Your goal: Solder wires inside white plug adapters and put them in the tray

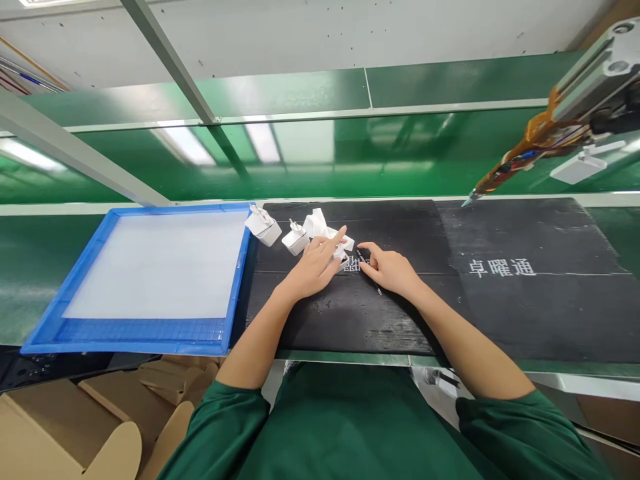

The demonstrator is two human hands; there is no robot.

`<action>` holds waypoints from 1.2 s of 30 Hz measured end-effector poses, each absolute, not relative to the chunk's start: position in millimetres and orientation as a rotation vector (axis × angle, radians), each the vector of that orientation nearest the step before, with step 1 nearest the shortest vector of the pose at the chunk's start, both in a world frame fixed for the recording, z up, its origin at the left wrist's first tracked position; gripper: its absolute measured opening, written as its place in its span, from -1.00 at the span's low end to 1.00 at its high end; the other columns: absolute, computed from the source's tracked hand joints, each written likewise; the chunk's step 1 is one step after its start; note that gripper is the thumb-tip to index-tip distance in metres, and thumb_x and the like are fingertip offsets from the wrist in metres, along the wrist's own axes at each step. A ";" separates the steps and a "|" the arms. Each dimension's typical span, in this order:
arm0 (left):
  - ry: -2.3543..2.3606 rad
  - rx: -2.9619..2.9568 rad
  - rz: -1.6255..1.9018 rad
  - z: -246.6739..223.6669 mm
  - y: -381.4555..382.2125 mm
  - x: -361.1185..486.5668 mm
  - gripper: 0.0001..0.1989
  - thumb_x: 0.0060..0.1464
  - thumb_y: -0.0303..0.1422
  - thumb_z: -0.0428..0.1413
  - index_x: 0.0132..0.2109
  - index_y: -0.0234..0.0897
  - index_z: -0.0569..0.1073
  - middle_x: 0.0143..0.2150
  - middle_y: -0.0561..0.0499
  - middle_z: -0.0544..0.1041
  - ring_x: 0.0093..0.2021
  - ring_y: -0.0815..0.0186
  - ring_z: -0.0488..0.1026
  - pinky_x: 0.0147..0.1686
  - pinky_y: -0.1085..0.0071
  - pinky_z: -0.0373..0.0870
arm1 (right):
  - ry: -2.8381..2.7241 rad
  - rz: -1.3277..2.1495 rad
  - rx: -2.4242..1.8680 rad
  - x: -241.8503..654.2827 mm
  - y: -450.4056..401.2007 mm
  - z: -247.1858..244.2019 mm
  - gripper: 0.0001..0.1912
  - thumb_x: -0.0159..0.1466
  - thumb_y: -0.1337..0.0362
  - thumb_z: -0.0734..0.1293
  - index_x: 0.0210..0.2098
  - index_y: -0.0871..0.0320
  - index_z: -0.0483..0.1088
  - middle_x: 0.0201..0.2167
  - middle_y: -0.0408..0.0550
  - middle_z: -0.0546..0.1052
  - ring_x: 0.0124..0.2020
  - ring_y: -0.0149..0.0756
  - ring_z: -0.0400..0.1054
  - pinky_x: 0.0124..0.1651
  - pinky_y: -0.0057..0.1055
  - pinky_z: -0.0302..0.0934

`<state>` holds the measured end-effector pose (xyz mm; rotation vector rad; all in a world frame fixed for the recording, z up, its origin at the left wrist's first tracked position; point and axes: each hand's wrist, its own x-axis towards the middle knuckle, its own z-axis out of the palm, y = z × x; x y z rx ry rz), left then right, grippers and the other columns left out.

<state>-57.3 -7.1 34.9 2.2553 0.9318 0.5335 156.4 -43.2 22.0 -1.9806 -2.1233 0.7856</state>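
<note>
My left hand (pixel 314 268) is over a group of white plug-in chargers on a black mat (pixel 325 320). Its thumb and forefinger lie around one charger (pixel 342 256), which the hand partly hides. Beside these fingers are a charger with its prongs up (pixel 295 239) and some white pieces (pixel 316 224) whose shape is partly covered. Another white charger (pixel 265 225) sits at the mat's left edge, against the tray. To the right, my right hand (pixel 390 268) rests low with curled fingers on a thin black pen-like tool (pixel 376 287), its tip pointing towards me.
A blue tray (pixel 235 287) with a white sheet (pixel 160 267) lies at the left. An orange-wrapped tool on an arm (pixel 520 157) hangs at the right, its tip low over the mat. Cardboard boxes (pixel 60 427) stand below left. A slanting metal post (pixel 170 60) crosses the back.
</note>
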 end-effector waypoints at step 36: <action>1.559 2.662 0.774 28.3 -0.3 -66.4 -0.75 0.13 -0.26 0.19 -0.11 -0.31 0.42 0.19 -0.30 0.36 0.36 -0.17 0.06 0.35 -0.23 -0.26 | -2.169 0.690 -1.974 155.3 -42.8 21.5 -0.60 0.31 0.24 0.23 0.14 0.02 0.29 -0.43 -0.17 0.57 -0.38 -0.26 0.44 -0.43 -0.45 -0.01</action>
